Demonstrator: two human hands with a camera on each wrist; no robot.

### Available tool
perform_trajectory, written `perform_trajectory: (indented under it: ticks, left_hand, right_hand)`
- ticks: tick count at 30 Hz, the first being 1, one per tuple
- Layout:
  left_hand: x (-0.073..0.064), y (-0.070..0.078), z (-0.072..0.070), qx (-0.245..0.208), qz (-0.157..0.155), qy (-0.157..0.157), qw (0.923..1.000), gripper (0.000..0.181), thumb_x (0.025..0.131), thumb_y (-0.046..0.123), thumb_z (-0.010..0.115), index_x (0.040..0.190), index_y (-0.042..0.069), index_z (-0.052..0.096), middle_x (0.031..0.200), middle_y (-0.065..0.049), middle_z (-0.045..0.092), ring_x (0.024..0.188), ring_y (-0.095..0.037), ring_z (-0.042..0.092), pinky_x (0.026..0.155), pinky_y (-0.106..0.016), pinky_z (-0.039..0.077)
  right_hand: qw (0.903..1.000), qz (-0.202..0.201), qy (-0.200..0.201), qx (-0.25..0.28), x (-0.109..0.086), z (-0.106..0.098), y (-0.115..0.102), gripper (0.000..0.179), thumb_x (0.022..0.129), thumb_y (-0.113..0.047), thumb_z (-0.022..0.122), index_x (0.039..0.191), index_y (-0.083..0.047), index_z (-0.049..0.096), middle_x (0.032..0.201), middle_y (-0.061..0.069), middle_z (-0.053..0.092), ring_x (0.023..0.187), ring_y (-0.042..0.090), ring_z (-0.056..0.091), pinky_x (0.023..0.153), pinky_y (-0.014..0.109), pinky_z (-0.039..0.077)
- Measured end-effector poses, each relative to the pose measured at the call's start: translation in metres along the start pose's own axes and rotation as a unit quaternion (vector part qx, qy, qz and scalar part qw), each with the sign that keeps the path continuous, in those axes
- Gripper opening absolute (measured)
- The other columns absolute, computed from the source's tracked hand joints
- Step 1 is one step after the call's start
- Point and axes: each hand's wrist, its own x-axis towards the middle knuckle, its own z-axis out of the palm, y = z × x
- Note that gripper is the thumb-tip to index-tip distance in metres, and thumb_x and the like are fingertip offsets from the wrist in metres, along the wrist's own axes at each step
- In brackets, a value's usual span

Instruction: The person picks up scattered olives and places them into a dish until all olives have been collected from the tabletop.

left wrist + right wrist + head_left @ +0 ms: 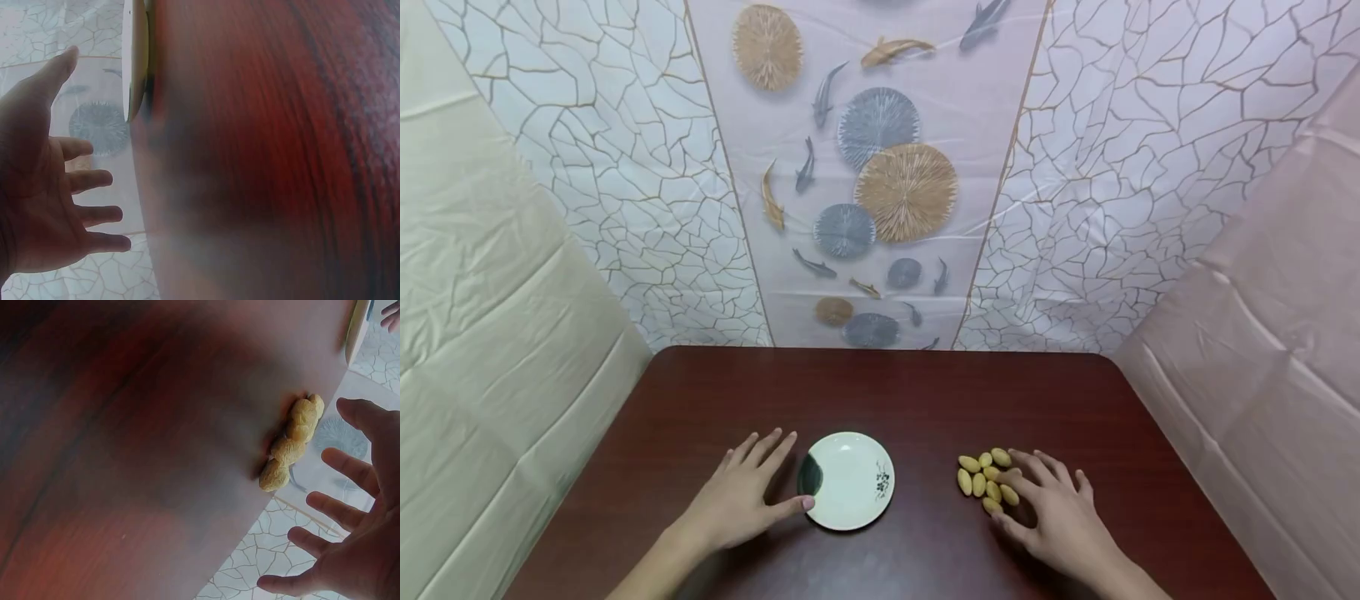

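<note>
A round white saucer (850,483) with a dark green patch and a small dark floral print lies on the table. At its left is my left hand (736,498), palm down, fingers spread, thumb tip overlapping the rim in the head view. The left wrist view shows that thumb apart from the saucer's edge (134,62). To the right lies a loose cluster of several small yellow ovals (979,483) with wrinkled skin, like dried fruit. My right hand (1063,521) hovers by the cluster's right side, fingers spread. Nothing shows in its grasp in the right wrist view.
Everything rests on a dark red-brown wooden table (880,383) with rounded far corners. A patterned cloth (917,192) with fish and round leaf shapes hangs behind it. Plain pale cloths hang along the left (497,333) and right (1247,333) sides.
</note>
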Motion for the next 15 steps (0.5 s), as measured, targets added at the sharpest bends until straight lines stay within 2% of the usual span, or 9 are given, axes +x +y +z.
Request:
perform_trajectory:
  ticks: [8, 15]
  left_hand:
    - [0.002, 0.003, 0.005, -0.018, -0.004, -0.029, 0.9994, 0.103, 0.093, 0.083, 0.067, 0.173, 0.022, 0.042, 0.177, -0.015, 0.042, 0.164, -0.053, 0.033, 0.125, -0.082, 0.032]
    - [0.004, 0.006, 0.006, -0.038, -0.011, -0.068, 0.9969, 0.112, 0.088, 0.083, 0.073, 0.173, 0.016, 0.04, 0.179, -0.019, 0.038, 0.166, -0.056, 0.028, 0.126, -0.082, 0.029]
  right_hand:
    - [1.0, -0.007, -0.005, 0.004, -0.001, 0.008, -0.002, 0.031, 0.083, -0.041, 0.097, 0.105, -0.036, 0.077, 0.149, 0.005, 0.067, 0.141, 0.047, 0.057, 0.099, 0.088, 0.045]
    - [0.9998, -0.003, -0.019, 0.008, -0.001, 0.012, -0.003, 0.03, 0.082, -0.041, 0.098, 0.096, -0.041, 0.072, 0.145, 0.004, 0.067, 0.135, 0.04, 0.058, 0.1, 0.086, 0.047]
